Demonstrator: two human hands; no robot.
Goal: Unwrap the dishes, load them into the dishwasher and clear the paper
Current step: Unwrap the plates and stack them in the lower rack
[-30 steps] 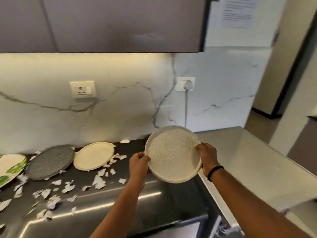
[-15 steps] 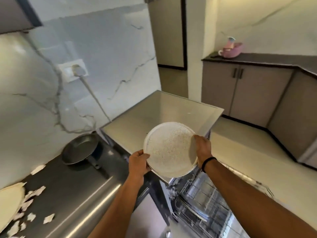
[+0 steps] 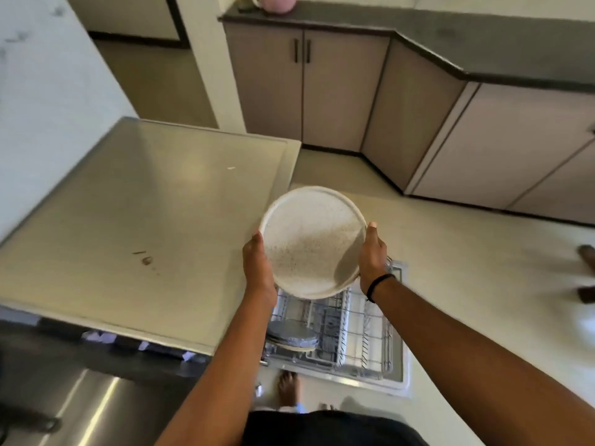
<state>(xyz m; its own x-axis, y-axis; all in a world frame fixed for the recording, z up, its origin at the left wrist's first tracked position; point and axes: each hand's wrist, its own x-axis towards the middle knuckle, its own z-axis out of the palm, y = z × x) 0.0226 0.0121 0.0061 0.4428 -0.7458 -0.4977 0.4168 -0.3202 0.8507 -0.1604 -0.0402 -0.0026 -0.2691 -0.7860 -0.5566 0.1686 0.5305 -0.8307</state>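
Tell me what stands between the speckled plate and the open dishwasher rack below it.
Nothing visible. The speckled plate, held at its rim by the left hand and right hand, hangs above the rack. Grey plates fill only its left side.

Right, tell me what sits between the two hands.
Head view: only the speckled plate, its rim held by the left hand and right hand.
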